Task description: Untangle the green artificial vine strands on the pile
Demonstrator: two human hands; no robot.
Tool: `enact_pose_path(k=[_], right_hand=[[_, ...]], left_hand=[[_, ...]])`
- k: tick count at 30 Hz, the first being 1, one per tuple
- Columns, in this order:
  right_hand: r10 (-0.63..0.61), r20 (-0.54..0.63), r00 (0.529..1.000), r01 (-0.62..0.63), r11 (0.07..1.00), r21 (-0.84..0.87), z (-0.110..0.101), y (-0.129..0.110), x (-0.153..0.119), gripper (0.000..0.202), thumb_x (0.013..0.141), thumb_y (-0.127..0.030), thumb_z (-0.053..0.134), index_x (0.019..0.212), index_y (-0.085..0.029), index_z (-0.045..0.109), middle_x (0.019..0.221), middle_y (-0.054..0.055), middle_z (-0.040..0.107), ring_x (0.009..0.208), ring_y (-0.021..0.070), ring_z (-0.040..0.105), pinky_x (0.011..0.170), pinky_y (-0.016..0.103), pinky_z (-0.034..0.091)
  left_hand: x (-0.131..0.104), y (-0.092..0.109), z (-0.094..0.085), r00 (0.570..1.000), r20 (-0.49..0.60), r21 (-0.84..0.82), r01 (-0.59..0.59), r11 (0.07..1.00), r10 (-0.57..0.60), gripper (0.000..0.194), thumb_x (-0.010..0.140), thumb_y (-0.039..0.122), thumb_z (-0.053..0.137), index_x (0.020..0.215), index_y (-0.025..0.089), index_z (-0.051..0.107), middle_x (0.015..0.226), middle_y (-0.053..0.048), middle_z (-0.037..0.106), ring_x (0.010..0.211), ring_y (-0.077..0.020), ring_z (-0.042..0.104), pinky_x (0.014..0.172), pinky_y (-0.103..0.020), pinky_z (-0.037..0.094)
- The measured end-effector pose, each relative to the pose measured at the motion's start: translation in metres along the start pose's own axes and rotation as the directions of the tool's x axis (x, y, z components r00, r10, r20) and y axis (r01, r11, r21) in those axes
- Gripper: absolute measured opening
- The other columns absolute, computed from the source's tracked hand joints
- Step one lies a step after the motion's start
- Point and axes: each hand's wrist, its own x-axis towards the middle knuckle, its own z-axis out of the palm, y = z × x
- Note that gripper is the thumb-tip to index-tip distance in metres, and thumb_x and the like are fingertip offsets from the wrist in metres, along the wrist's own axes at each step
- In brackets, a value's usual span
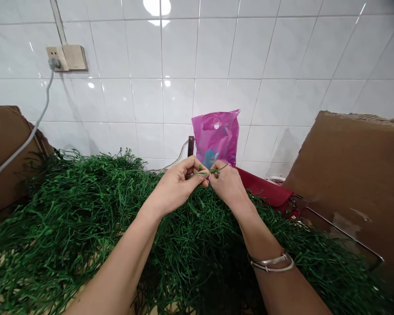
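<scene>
Currently, left hand (179, 183) and right hand (229, 183) each pinch thin green stems (201, 173), fingertips close together; stems run roughly sideways, above the green pile (82, 210).

Behind, a glossy white-tiled wall (180, 48). Bounces back lamp glare (156, 6) at the top, plus smaller glints (91, 85) lower down. At upper left, a beige socket (65, 61) beside a blank plate (75, 57), below a nearly vertical conduit (58, 22). Holds a grey plug (54, 64), with a pale cord (47, 94) curving down to the left edge. At far left, a brown box (1, 144); at right, rough-edged cardboard (354, 175).
</scene>
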Motion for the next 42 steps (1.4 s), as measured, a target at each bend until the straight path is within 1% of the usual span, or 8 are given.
enact_pose_path(k=[3,6,11,14,19,30,36,42], right_hand=[[0.010,0.117,0.993,-0.008,1.000,-0.018,-0.004,0.012,0.004,0.017,0.071,-0.008,0.061,0.063,-0.022,0.055,0.056,-0.001,0.057,0.058,0.0164,0.052,0.059,0.031,0.034],[-0.041,0.292,0.955,0.032,0.999,0.035,-0.015,0.014,0.005,0.009,0.073,-0.018,0.067,0.064,-0.021,0.066,0.059,0.000,0.064,0.057,0.0155,0.055,0.058,0.031,0.040],[-0.131,0.289,0.948,0.077,0.978,0.192,-0.031,-0.003,0.000,0.021,0.088,-0.039,0.059,0.087,-0.023,0.073,0.089,0.004,0.075,0.086,0.0193,0.066,0.078,0.034,0.050],[-0.182,0.341,0.922,0.008,0.891,0.454,-0.029,-0.016,-0.005,0.027,0.089,-0.045,0.061,0.100,-0.024,0.073,0.104,0.006,0.074,0.101,0.0206,0.066,0.090,0.037,0.050],[-0.216,0.434,0.875,-0.143,0.741,0.656,-0.015,-0.020,-0.008,0.025,0.075,-0.044,0.079,0.088,-0.023,0.073,0.090,0.002,0.071,0.088,0.0177,0.064,0.089,0.037,0.047],[-0.174,0.398,0.901,-0.106,0.800,0.590,-0.020,-0.016,-0.007,0.025,0.073,-0.040,0.080,0.075,-0.021,0.063,0.077,-0.002,0.061,0.074,0.0138,0.052,0.072,0.032,0.039],[-0.030,0.348,0.937,-0.249,0.642,0.725,-0.021,-0.009,0.000,0.034,0.064,-0.043,0.086,0.073,-0.023,0.059,0.080,-0.002,0.066,0.080,0.0161,0.061,0.077,0.034,0.047],[0.027,0.254,0.967,-0.221,0.587,0.779,-0.008,-0.002,0.007,0.042,0.055,-0.045,0.089,0.070,-0.024,0.055,0.075,-0.004,0.064,0.081,0.0172,0.063,0.081,0.036,0.050]], left_hand=[[-0.003,0.009,-0.005,0.997,-0.069,-0.042,-0.019,0.999,0.016,0.010,0.094,0.020,0.055,0.084,0.019,0.055,0.075,0.002,0.062,0.079,-0.0128,0.059,0.079,-0.028,0.041],[-0.001,0.005,-0.013,0.989,-0.125,-0.113,0.058,0.992,-0.072,0.012,0.094,0.018,0.054,0.082,0.019,0.053,0.071,0.003,0.062,0.079,-0.0128,0.060,0.079,-0.028,0.041],[0.003,-0.005,-0.018,0.971,-0.090,-0.240,0.194,0.951,-0.221,0.016,0.095,0.019,0.055,0.079,0.018,0.054,0.063,0.005,0.060,0.071,-0.0115,0.061,0.076,-0.027,0.041],[0.003,-0.004,-0.017,0.970,-0.057,-0.271,0.214,0.939,-0.237,0.015,0.095,0.019,0.056,0.080,0.018,0.053,0.060,0.006,0.058,0.071,-0.0114,0.064,0.078,-0.026,0.041],[0.002,-0.005,-0.016,0.979,-0.032,-0.265,0.187,0.946,-0.202,0.016,0.093,0.021,0.058,0.077,0.019,0.053,0.062,0.005,0.058,0.075,-0.0121,0.063,0.079,-0.027,0.041],[0.005,-0.013,-0.018,0.984,-0.121,-0.083,0.120,0.989,-0.130,0.017,0.091,0.021,0.058,0.074,0.019,0.054,0.067,0.003,0.062,0.074,-0.0126,0.055,0.082,-0.028,0.039],[0.005,-0.012,-0.009,0.990,-0.067,-0.064,0.121,0.991,-0.125,0.012,0.092,0.024,0.056,0.080,0.020,0.053,0.068,0.003,0.062,0.073,-0.0133,0.055,0.077,-0.028,0.038],[0.008,-0.015,0.000,0.991,-0.069,0.018,0.119,0.993,-0.117,0.014,0.092,0.023,0.054,0.080,0.020,0.051,0.065,0.004,0.062,0.066,-0.0118,0.052,0.069,-0.026,0.036]])
